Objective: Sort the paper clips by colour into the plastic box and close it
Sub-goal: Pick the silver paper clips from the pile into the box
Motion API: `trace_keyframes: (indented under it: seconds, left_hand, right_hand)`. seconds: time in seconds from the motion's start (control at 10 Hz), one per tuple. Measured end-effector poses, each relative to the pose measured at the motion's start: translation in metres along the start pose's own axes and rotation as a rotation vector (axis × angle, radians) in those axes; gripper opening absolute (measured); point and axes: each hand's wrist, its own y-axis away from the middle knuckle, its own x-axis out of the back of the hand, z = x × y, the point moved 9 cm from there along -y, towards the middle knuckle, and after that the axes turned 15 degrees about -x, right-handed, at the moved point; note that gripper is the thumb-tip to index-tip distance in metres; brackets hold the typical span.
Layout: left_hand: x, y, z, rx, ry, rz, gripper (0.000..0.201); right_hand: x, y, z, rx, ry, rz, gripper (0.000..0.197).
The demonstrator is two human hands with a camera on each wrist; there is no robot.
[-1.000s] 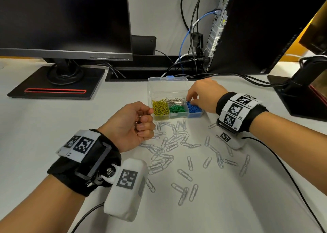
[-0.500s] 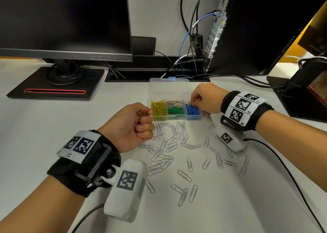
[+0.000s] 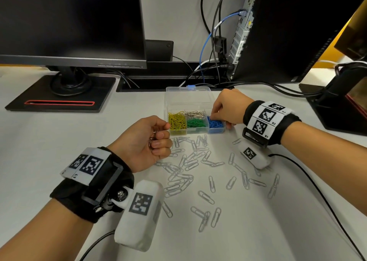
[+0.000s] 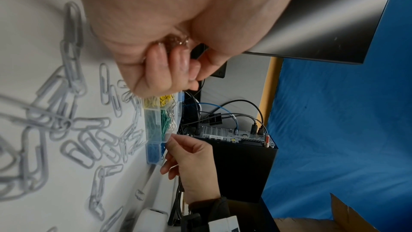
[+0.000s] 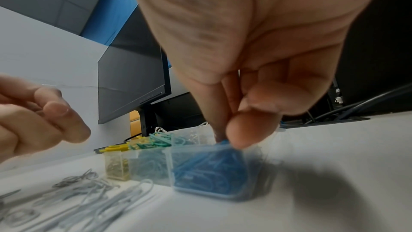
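Observation:
The clear plastic box [image 3: 198,100] stands open on the white table, lid tipped back. Its compartments hold yellow clips [image 3: 176,121], silver clips [image 3: 195,114], green clips [image 3: 196,123] and blue clips [image 3: 215,124]. My right hand [image 3: 215,117] is at the blue compartment; in the right wrist view its thumb and forefinger [image 5: 225,135] pinch a blue clip [image 5: 223,142] at the top of the blue pile. My left hand [image 3: 162,133] hovers left of the box, fingers curled round several silver clips [image 3: 152,141], also glimpsed in the left wrist view [image 4: 178,40]. Many pale grey clips [image 3: 190,161] lie loose in front of the box.
A monitor [image 3: 69,22] on a black base [image 3: 59,94] stands at the back left. A black computer tower [image 3: 288,32] with cables [image 3: 210,42] is behind the box. Another black stand [image 3: 337,106] is at the right. A wrist-camera cable [image 3: 317,191] trails across the table.
My right hand has drawn a little to the right, from over the middle of the box to its blue end. The left hand has stayed put with its clips.

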Motion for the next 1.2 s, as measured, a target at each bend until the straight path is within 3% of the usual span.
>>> trace_keyframes:
  seconds: [0.3,0.5,0.6,0.8,0.9,1.2]
  left_hand:
    - [0.000,0.000,0.000,0.002,-0.003,-0.003,0.018]
    - [0.000,0.000,0.001,-0.004,-0.009,-0.003,0.019]
    - [0.000,0.000,0.001,-0.006,-0.017,0.001,0.019]
    - [0.002,0.000,0.002,-0.008,-0.025,0.005,0.018]
    - [0.004,0.000,0.002,-0.016,-0.036,0.013,0.018]
    - [0.004,-0.004,0.004,-0.065,-0.134,-0.001,0.018]
  right_hand:
    - [0.003,0.004,-0.006,0.020,0.051,0.004,0.010]
    - [0.014,0.003,-0.002,0.011,0.219,0.164,0.007]
    - [0.006,0.002,-0.001,0.012,0.236,0.098,0.019]
    - [0.003,0.002,-0.005,0.036,0.159,-0.002,0.028]
    - [0.014,0.001,-0.003,0.019,0.062,0.029,0.033]
    - [0.008,0.010,0.010,0.043,-0.018,0.056,0.020]
